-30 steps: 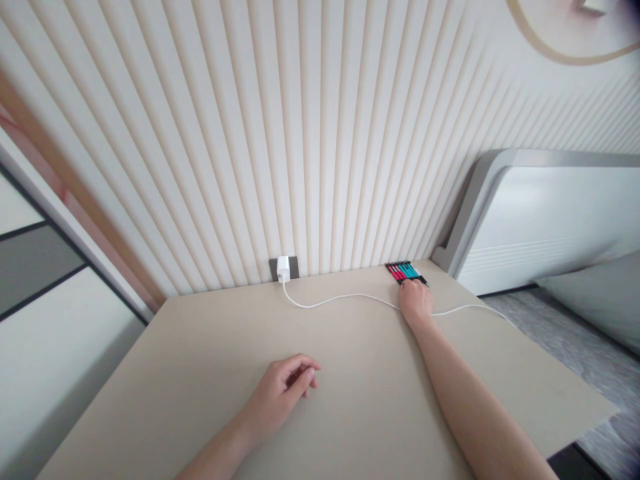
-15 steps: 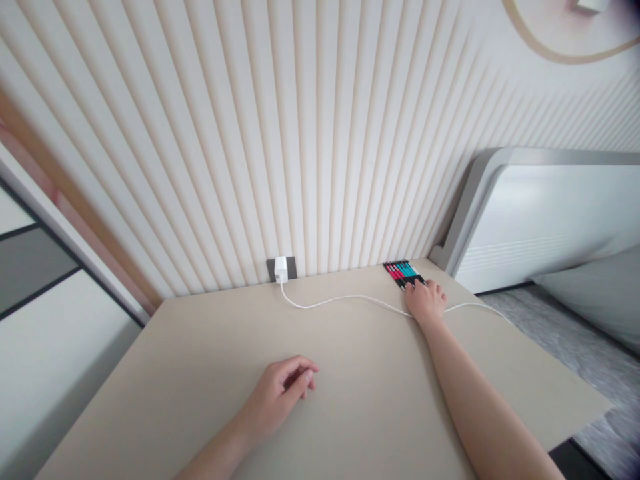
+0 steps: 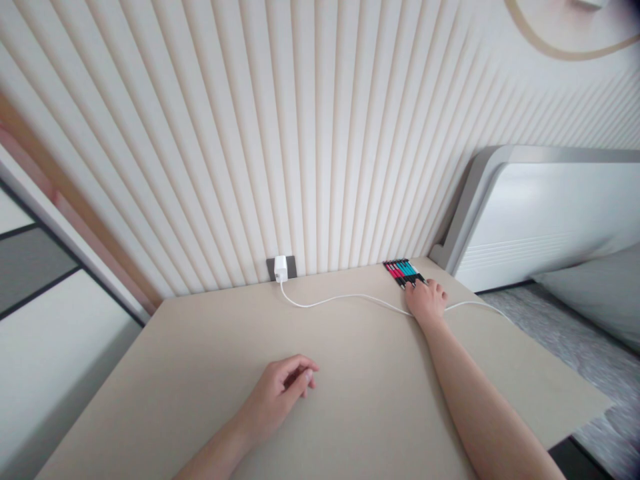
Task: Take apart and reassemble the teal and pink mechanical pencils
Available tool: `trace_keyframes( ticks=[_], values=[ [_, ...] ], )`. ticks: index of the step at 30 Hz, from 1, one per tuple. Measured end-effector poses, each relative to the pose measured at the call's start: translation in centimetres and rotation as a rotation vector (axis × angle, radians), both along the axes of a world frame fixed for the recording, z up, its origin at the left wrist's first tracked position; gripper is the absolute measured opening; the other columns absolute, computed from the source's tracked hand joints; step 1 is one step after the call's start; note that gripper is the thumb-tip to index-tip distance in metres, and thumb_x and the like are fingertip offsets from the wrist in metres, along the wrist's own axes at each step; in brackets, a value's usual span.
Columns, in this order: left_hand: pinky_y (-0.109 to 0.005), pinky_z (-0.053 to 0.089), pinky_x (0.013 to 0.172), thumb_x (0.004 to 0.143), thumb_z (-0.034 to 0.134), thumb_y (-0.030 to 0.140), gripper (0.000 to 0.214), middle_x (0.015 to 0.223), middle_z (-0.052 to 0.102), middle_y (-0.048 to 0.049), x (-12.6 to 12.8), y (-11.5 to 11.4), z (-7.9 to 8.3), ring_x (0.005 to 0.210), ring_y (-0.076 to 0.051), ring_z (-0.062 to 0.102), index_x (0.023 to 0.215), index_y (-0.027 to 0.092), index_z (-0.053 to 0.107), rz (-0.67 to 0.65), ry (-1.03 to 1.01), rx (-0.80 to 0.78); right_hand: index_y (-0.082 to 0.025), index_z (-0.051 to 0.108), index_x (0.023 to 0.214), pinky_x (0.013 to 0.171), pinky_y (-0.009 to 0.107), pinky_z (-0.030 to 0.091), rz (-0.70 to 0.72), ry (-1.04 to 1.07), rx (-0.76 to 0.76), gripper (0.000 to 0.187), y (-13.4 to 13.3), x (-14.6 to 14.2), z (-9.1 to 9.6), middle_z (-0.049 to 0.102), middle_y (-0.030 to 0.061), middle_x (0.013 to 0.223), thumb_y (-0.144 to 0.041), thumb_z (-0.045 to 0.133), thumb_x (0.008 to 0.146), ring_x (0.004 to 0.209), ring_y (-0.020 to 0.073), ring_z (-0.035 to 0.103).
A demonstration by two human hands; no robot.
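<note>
A row of several red, teal and black pens lies at the far right of the beige table, close to the ribbed wall. My right hand is stretched out to it, fingers spread, fingertips resting on the near ends of the pens. It lies over a white cable. My left hand rests on the table near the middle, fingers loosely curled, holding nothing.
The cable runs from a white charger plugged into a wall socket across the table and off its right edge. A white bed headboard and grey bedding stand to the right. Cabinet panels are at the left.
My right hand has shifted slightly right along the pens and its fingers have spread. The left hand has stayed in place.
</note>
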State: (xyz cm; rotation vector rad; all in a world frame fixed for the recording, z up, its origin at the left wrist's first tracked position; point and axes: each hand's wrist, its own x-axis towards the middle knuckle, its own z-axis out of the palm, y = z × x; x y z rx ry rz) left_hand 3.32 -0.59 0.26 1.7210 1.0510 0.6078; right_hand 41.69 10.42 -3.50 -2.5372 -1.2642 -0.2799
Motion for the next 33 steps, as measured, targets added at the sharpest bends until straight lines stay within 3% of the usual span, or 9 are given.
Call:
trace_keyframes(
  ticks=[16,33],
  values=[
    [-0.024,0.043,0.065,0.093,0.049,0.04,0.029,0.08,0.066,-0.0023,-0.02,0.05,-0.14,0.07,-0.014,0.057,0.099,0.018,0.067,-0.002,0.006,0.007,-0.015,0.069,0.114,0.094,0.047,0.033,-0.006,-0.016,-0.006,0.042,0.0,-0.08,-0.04,0.056,0.0188,0.121,-0.037,0.038,0.097,0.116,0.034,0.048],
    [-0.024,0.044,0.066,0.093,0.05,0.04,0.03,0.08,0.067,-0.0029,0.1,-0.03,0.3,0.07,-0.014,0.057,0.098,0.017,0.067,-0.001,0.011,0.007,-0.017,0.066,0.111,0.103,0.052,0.024,0.151,-0.005,-0.054,0.037,0.54,0.33,-0.64,0.059,0.0134,0.128,-0.028,0.033,0.099,0.124,0.028,0.043]
  ],
)
